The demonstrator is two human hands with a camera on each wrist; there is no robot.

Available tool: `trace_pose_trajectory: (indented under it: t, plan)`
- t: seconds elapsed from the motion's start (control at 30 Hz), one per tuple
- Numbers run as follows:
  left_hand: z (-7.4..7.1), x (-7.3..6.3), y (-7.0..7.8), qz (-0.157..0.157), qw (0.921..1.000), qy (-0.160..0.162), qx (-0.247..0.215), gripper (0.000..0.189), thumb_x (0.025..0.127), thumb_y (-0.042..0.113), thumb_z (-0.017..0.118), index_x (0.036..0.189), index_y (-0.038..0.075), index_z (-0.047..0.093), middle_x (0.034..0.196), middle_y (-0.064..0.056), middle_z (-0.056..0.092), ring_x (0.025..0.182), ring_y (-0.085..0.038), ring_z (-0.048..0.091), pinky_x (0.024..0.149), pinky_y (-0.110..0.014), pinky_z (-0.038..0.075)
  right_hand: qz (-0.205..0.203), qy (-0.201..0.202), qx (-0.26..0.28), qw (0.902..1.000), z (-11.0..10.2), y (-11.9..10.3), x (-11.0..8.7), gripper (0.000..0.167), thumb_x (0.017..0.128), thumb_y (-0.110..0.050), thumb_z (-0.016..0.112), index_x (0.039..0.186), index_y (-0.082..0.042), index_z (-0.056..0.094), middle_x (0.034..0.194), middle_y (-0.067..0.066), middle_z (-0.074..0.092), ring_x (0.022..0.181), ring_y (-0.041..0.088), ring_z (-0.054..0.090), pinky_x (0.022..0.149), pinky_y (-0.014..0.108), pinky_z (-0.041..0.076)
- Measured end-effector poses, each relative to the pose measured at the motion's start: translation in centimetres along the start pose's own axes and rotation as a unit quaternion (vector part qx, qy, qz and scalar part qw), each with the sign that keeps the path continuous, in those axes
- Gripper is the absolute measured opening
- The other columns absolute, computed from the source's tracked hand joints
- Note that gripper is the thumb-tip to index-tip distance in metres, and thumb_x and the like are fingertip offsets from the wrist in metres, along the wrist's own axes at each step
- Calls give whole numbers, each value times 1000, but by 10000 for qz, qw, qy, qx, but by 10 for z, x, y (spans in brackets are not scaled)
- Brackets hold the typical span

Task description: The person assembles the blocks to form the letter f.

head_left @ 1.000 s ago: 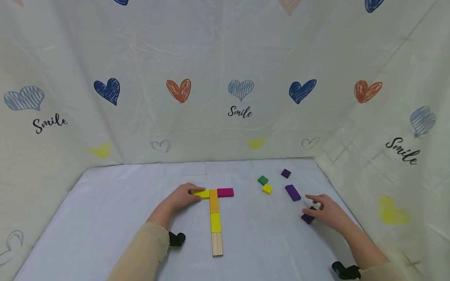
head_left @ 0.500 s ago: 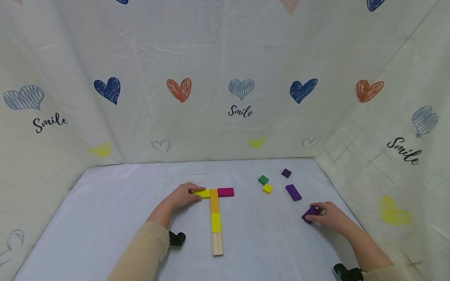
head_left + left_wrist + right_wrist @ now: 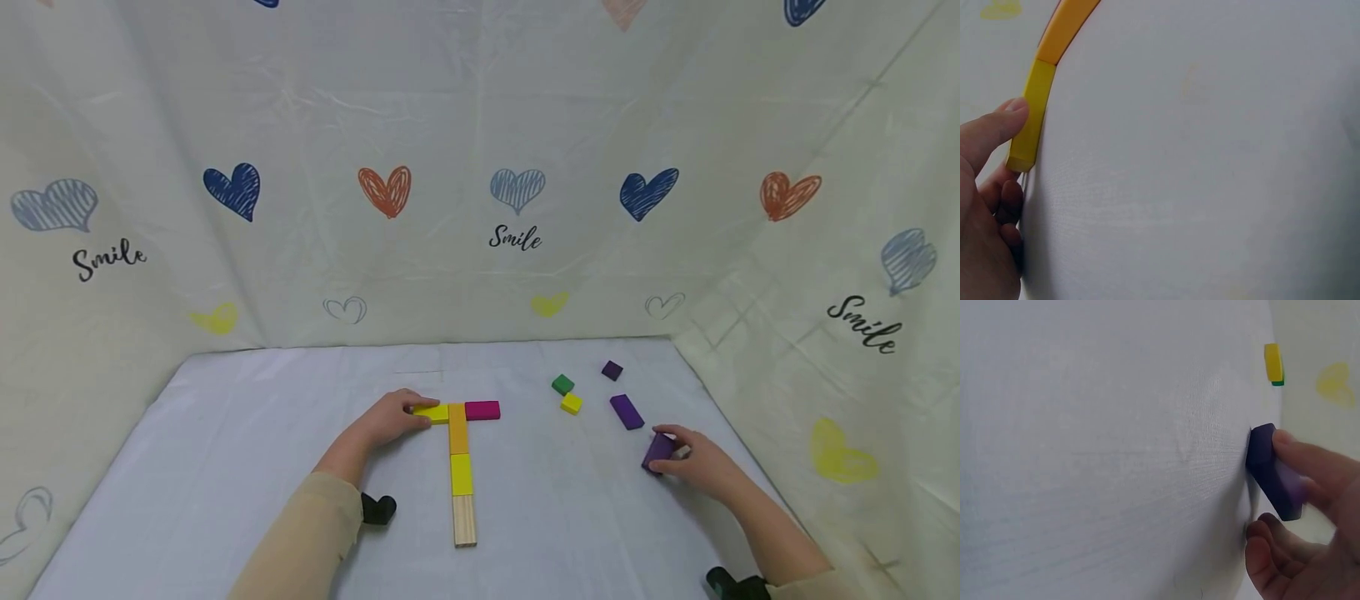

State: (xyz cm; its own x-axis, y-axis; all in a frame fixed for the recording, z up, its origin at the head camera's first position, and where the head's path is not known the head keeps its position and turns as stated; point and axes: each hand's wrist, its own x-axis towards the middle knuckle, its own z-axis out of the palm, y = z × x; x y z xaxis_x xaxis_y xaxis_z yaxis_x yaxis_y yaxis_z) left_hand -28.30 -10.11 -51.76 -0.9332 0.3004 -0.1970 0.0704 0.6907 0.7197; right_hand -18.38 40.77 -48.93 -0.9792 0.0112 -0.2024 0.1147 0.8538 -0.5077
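Observation:
My left hand (image 3: 388,418) pinches the yellow block (image 3: 1035,119) that forms the left arm of a flat T of blocks. It touches the orange block (image 3: 457,429) at the top of the stem, with a magenta block (image 3: 482,410) on the other side. Below the orange one lie a second yellow block (image 3: 461,475) and a plain wood block (image 3: 464,522). Over on the right, my right hand (image 3: 701,460) holds a purple block (image 3: 658,451) between thumb and fingers. The right wrist view shows this block tilted, one end close to the cloth.
Another purple block (image 3: 626,412) lies just beyond my right hand. Farther back are a dark purple small block (image 3: 612,370), a green small block (image 3: 562,384) and a yellow small block (image 3: 572,403). White cloth (image 3: 555,517) covers the table; a heart-printed curtain (image 3: 450,275) surrounds it.
My right hand came down on the purple block, took hold of it between thumb and fingers, and turned it to a steeper angle. The left hand and the T stay put.

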Motion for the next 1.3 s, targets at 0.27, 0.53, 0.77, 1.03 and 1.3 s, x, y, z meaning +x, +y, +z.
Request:
trace_pose_trajectory:
  t: [0.27,0.53,0.77,1.03,1.3]
  plan:
    - [0,-1,1,2,10000,-5,21,35,92,28,72,125,36,69,127,2,60,111,-23,51,102,-47,46,182,-95,455,9988,-2,-8,-2,62,92,-26,71,144,-2,46,116,25,59,95,29,59,69,35,52]
    - [0,-3,3,-9,10000,38,-7,34,92,27,72,125,36,69,126,2,60,111,-23,51,102,-46,45,138,244,844,9960,1,-8,1,50,97,-14,62,143,-2,49,126,32,54,85,21,64,68,33,54]
    - [1,-2,2,-10,10000,34,4,35,92,27,71,126,36,69,126,2,60,112,-23,51,103,-46,45,-13,463,970,9942,1,-18,2,49,98,-15,62,145,-4,49,127,31,53,83,21,66,69,35,54]
    - [1,-1,2,22,10000,31,37,35,92,27,71,126,36,69,126,2,60,112,-23,52,103,-46,45,-176,387,1060,9935,-1,-38,13,50,100,-17,60,147,-8,48,130,30,52,85,21,66,71,37,55]
    - [0,-2,3,54,10000,0,21,34,92,27,71,126,35,69,126,2,60,113,-24,52,103,-47,44,-234,270,1230,9918,7,-74,29,48,100,-14,60,147,-12,49,130,28,51,86,23,61,77,40,56]
